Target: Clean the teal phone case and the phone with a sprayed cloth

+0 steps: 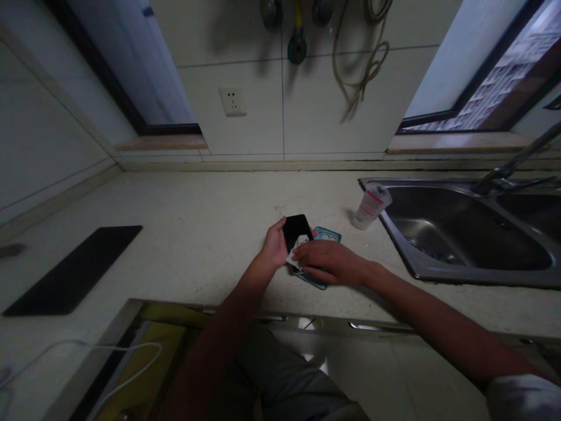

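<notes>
A dark smartphone (296,227) is gripped along its left side by my left hand (274,244), just above the counter. My right hand (328,260) lies over the lower part of the phone, its fingers pressing a white tissue or cloth (294,256) against the screen. Below and to the right of the phone, a teal phone case (328,234) with camera cutouts rests on the counter, partly covered by my right hand. The lower end of the phone is hidden under the cloth and fingers.
On the pale counter (210,228), a clear plastic cup (370,206) with red print stands right of my hands, beside the steel sink (464,234). A black flat panel (74,272) lies at the left. A white cable (118,348) hangs at the lower left.
</notes>
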{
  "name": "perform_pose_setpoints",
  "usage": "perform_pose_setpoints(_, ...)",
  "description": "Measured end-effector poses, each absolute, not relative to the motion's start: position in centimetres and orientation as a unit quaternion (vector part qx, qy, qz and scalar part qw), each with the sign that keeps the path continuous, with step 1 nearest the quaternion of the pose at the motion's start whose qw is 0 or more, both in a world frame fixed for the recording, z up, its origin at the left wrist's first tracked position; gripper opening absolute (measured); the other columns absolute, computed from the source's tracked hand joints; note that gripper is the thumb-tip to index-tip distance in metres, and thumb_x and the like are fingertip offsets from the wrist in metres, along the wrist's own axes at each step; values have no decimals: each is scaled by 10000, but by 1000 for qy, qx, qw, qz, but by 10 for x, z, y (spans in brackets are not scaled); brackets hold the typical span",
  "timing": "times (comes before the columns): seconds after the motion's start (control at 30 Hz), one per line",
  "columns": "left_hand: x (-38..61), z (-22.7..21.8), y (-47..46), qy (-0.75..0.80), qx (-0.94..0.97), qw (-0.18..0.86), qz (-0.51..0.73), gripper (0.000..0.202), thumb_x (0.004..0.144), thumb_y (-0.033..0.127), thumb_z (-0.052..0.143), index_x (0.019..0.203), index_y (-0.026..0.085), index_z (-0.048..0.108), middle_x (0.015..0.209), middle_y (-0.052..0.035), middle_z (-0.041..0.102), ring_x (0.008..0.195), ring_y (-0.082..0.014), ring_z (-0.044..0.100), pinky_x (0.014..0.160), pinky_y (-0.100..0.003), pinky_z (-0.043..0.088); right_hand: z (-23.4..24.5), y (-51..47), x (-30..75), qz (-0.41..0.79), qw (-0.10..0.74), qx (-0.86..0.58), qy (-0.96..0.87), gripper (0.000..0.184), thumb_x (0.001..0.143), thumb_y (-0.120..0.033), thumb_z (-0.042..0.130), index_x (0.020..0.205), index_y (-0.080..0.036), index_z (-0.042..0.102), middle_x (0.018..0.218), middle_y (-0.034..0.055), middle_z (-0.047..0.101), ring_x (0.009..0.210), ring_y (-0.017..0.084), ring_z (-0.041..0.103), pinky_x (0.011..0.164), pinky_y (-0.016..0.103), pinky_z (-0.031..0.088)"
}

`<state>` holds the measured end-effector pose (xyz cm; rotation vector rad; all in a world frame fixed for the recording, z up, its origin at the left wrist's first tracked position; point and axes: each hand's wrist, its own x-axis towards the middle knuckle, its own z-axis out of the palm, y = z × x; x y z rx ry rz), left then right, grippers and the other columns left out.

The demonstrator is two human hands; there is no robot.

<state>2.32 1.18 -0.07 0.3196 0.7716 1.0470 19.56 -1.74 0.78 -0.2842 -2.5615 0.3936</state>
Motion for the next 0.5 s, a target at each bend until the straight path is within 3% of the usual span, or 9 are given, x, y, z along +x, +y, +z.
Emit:
perform_pose_setpoints(0.23,22,15,1,323,140,843,408,513,960,541,368,1059,120,645,734,-86,641,674,-242,646,685,-381,524,7,-6,203,125,261,-229,-930,203,988,-237,503,1101,-189,664,1278,135,681,1234,246,620,1008,466,543)
perform_pose_setpoints(0.5,24,5,2,242,131,883,380,556,949,585,438,1210,137,637,939,-120,700,803,-246,678,781,-358,508,-9,4,204,86,263,-301,-912,376,999,-349,518,1335,-189,575,1478,164,532,1407,291,470,1143,555,429)
